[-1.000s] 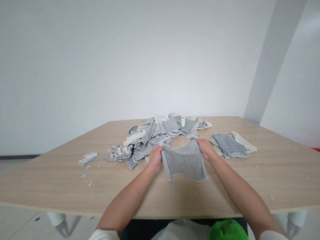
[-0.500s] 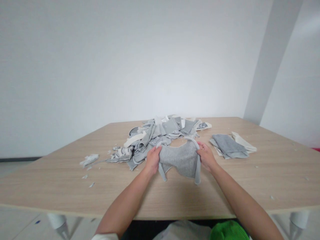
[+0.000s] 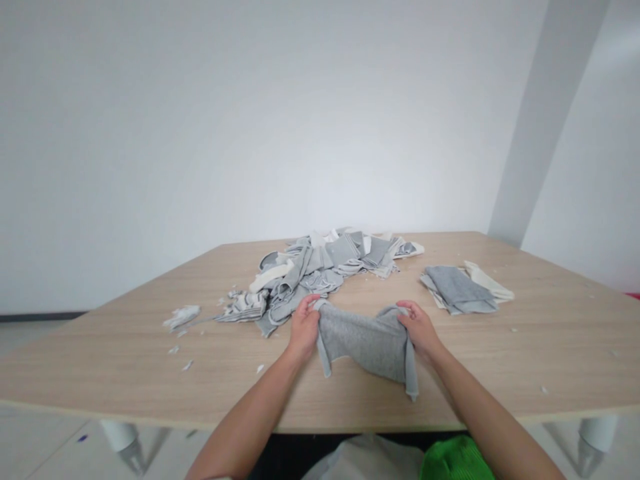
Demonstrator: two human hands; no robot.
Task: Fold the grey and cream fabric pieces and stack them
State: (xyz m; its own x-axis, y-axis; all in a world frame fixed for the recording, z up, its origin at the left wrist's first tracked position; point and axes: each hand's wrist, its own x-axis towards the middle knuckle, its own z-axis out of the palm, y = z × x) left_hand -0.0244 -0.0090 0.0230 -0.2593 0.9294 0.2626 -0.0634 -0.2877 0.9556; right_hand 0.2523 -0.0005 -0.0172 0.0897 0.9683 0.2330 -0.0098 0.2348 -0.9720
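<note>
Grey cloth [image 3: 367, 343] hanging near table edge [image 3: 370, 427] at six o'clock, tabletop [image 3: 530, 353] stretching toward four; left hand [image 3: 305, 327] pinching ten-o'clock corner, right hand [image 3: 419, 327] pinching two-o'clock corner.

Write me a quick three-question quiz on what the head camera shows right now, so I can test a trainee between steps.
1. True or false: the left hand and the right hand hold the same grey cloth.

2. As the wearer sees it, where does the small stack of grey and cream cloths lie?
A) Left of the large heap
B) Right of the large heap
C) On top of the large heap

3. Fill in: the patterned fabric at the heap's left end is marked with dark ____.

Key: 1 true; 2 B; 3 stripes.
</note>
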